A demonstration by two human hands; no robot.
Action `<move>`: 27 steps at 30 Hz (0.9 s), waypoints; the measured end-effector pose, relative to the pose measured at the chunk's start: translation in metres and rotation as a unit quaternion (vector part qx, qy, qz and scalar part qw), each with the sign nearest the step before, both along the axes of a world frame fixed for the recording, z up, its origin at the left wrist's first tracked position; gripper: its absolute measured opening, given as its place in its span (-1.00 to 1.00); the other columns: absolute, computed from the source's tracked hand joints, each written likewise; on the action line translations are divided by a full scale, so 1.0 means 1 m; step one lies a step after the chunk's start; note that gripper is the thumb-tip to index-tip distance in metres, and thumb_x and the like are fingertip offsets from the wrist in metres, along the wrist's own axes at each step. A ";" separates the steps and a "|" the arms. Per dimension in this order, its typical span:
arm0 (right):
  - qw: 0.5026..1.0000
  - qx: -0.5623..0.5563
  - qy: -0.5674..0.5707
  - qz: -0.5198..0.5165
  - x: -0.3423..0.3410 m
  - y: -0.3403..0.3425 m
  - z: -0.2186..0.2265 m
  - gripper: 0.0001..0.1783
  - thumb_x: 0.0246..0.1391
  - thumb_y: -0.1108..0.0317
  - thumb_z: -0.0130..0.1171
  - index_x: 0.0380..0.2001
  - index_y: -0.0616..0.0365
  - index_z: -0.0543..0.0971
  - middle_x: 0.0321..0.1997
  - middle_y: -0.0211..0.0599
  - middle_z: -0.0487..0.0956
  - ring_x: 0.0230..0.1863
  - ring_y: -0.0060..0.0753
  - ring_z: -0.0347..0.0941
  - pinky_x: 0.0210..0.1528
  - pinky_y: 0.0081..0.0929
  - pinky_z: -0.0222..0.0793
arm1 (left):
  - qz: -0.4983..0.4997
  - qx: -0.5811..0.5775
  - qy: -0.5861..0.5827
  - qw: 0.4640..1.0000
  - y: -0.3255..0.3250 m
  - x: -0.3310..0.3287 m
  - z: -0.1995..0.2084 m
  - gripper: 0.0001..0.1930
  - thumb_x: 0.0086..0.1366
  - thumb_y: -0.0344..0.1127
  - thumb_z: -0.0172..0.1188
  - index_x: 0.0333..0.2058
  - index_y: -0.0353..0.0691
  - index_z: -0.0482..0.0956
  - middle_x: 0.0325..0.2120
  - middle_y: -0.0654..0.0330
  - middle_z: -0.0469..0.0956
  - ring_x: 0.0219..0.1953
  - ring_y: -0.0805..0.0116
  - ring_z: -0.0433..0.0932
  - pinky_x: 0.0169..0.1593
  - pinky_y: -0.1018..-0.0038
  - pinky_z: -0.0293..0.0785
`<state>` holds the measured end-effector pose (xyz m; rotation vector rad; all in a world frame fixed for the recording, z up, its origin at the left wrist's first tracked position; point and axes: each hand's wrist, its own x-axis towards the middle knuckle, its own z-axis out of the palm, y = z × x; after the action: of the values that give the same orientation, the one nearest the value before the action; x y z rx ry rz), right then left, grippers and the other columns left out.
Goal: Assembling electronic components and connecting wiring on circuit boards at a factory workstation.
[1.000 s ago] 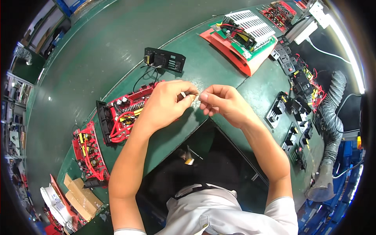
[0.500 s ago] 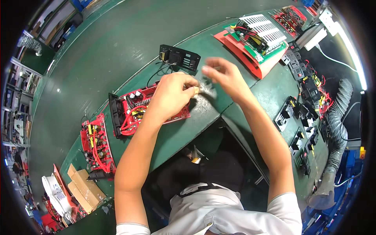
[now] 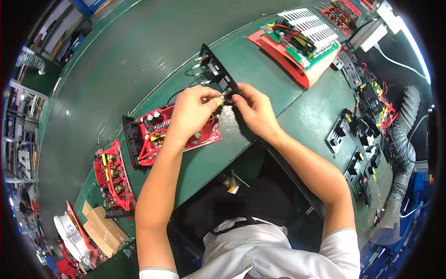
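My right hand [image 3: 258, 110] is closed on the near corner of a black panel [image 3: 214, 69] with sockets and wires on its back, which it holds tilted up off the table. Close beside that corner, my left hand [image 3: 191, 111] is closed in a pinch. What lies between its fingertips is too small to make out. A red circuit board [image 3: 209, 136] with red wires, yellow parts and a black end plate [image 3: 132, 143] lies under my left hand and forearm, which hide part of it. Thin dark wires run between panel and board.
Another red circuit board [image 3: 114, 174] lies to the left, near a cardboard box [image 3: 103, 228] and a white spool [image 3: 70, 237]. At the far right sits a green board with a white slotted cover [image 3: 310, 27] on orange sheeting. More black panels [image 3: 341, 131] and a grey hose [image 3: 400, 149] stand right.
My right hand has come left and down and taken hold of the black panel, which has turned from lying flatter to a steeper tilt. My left hand has shifted slightly left.
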<state>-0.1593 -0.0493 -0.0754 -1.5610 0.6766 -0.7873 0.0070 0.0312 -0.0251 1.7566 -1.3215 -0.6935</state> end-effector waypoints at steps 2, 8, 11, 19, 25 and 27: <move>0.998 -0.029 0.056 -0.015 0.000 0.002 0.002 -0.71 0.32 0.52 0.04 0.06 0.37 0.49 -0.17 -0.30 0.63 -0.14 -0.57 0.54 -0.01 -0.54 0.47 | 0.008 0.031 -0.036 0.999 0.004 0.000 0.005 -0.77 0.15 -0.37 0.28 -0.23 -0.33 0.71 -0.40 0.06 0.64 -0.40 0.26 0.63 -0.24 0.38 0.51; 0.997 -0.044 0.052 -0.018 -0.002 0.006 0.012 -0.73 0.21 0.51 0.12 -0.02 0.32 0.51 -0.29 -0.23 0.66 -0.27 -0.57 0.56 -0.17 -0.51 0.51 | 0.018 0.031 -0.030 0.999 0.005 -0.002 0.004 -0.77 0.18 -0.43 0.24 -0.18 -0.32 0.71 -0.41 0.12 0.59 -0.44 0.35 0.57 -0.29 0.42 0.47; 0.998 -0.047 0.034 -0.018 -0.001 0.006 0.010 -0.72 0.22 0.51 0.11 0.00 0.32 0.50 -0.28 -0.20 0.67 -0.28 -0.53 0.58 -0.18 -0.49 0.52 | 0.010 0.026 -0.023 0.999 0.006 0.000 0.001 -0.78 0.22 -0.49 0.23 -0.16 -0.39 0.70 -0.40 0.25 0.55 -0.46 0.53 0.51 -0.35 0.54 0.42; 0.990 -0.119 0.073 -0.037 0.000 0.008 0.015 -0.70 0.18 0.50 0.13 -0.01 0.32 0.53 -0.35 -0.02 0.63 -0.38 -0.29 0.61 -0.27 -0.37 0.49 | 0.020 0.004 -0.025 0.999 0.005 -0.003 0.001 -0.79 0.20 -0.48 0.21 -0.19 -0.41 0.69 -0.45 0.13 0.55 -0.47 0.39 0.57 -0.34 0.45 0.47; 0.960 -0.268 0.040 -0.076 0.003 0.008 0.004 -0.70 0.14 0.49 0.22 -0.04 0.30 0.54 -0.32 0.05 0.61 -0.31 0.13 0.57 -0.27 -0.21 0.48 | 0.028 -0.013 -0.073 0.997 0.004 -0.008 0.001 -0.81 0.22 -0.50 0.20 -0.22 -0.42 0.68 -0.49 0.08 0.52 -0.49 0.32 0.56 -0.37 0.41 0.45; 0.961 -0.260 0.051 -0.073 0.003 0.010 0.006 -0.71 0.14 0.50 0.22 -0.05 0.30 0.54 -0.31 0.05 0.60 -0.29 0.17 0.55 -0.27 -0.19 0.48 | 0.023 -0.005 -0.088 0.996 0.005 -0.007 0.002 -0.82 0.24 -0.51 0.20 -0.21 -0.45 0.68 -0.47 0.13 0.52 -0.48 0.39 0.57 -0.36 0.47 0.49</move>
<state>-0.1558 -0.0392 -0.0690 -2.0549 0.6989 -1.0598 0.0004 0.0365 -0.0234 1.8683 -1.3945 -0.5148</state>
